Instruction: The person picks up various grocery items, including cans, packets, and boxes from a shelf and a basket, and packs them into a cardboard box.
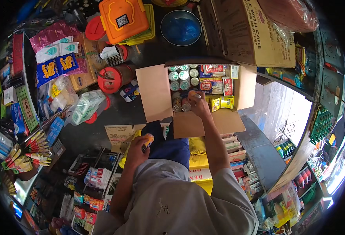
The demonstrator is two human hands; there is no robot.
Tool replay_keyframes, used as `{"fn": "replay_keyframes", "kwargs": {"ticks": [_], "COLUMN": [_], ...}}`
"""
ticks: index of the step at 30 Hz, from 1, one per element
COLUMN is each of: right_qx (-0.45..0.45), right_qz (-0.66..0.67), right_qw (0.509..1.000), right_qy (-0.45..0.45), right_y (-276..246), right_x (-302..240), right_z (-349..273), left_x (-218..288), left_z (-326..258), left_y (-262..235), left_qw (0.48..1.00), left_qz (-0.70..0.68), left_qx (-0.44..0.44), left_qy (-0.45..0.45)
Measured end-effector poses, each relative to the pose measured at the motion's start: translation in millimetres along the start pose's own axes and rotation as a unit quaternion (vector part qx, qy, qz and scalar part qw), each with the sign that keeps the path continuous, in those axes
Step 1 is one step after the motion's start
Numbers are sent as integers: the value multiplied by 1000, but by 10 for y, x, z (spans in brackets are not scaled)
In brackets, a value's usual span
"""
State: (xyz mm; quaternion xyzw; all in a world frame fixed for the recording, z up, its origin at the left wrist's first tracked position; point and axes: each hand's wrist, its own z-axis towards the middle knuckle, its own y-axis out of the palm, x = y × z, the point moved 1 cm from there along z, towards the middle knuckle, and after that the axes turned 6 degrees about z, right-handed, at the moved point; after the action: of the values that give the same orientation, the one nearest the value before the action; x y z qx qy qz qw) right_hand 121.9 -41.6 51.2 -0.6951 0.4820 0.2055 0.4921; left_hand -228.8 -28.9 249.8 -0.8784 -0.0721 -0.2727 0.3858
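An open cardboard box (153,94) stands in front of me with its flaps folded out. Inside it, several upright cans (184,75) fill the left part, and small red, blue and yellow packs (213,86) lie on the right. My right hand (200,105) reaches into the box, closed around a small can with a bit of orange (192,94), beside two cans (186,106) at the near left corner. Short of the box, by my lap, my left hand (138,149) grips an orange-labelled can (148,140). Its fingers partly cover that can.
Red-lidded jars (111,80), an orange lidded tub (124,19) and a blue basin (180,28) stand beyond the box. A large carton (254,35) is at the far right. Hanging packets (29,150) crowd the left; a grey ledge (260,149) lies right.
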Motion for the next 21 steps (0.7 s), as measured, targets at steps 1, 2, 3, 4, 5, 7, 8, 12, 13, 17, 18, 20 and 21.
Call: {"fn": "replay_keyframes", "kwargs": {"ticks": [1,2,3,4,5,7,8,12,13,17,18,20,21], "right_qx": [41,80,117,158,222,243,253,215,203,126,113,84,57], "right_qz": [12,25,31,34,2,30,45,182,167,62,50,28,-26], "right_qw": [999,996,993,987,975,970,967,958,964,989,991,993,995], "right_qy": [7,13,11,11,-20,2,11,44,40,40,51,75,78], "right_y": [-41,-75,-136,-201,-201,-240,-249,-131,-82,64,116,216,245], "right_x": [-82,-191,-291,-364,-170,58,77,-51,4,-268,-256,-246,-235], "right_z": [-9,-24,-32,-33,-46,-152,-181,-219,-222,-72,-53,-54,-42], "left_x": [74,131,195,262,346,473,550,772,858,453,401,314,266], "left_z": [39,82,144,243,392,709,875,1613,1782,2243,2304,2385,2424], "left_y": [-10,16,54,90,151,304,355,715,817,1373,1446,1536,1567], "left_qw": [1000,1000,1000,999,998,992,988,977,975,907,900,884,876], "left_qz": [8,12,16,19,22,29,43,69,99,309,333,380,401], "left_qx": [-14,-10,-6,-5,-2,8,0,-40,-81,10,11,10,16], "left_qy": [8,12,17,26,61,119,145,195,183,287,282,274,269]}}
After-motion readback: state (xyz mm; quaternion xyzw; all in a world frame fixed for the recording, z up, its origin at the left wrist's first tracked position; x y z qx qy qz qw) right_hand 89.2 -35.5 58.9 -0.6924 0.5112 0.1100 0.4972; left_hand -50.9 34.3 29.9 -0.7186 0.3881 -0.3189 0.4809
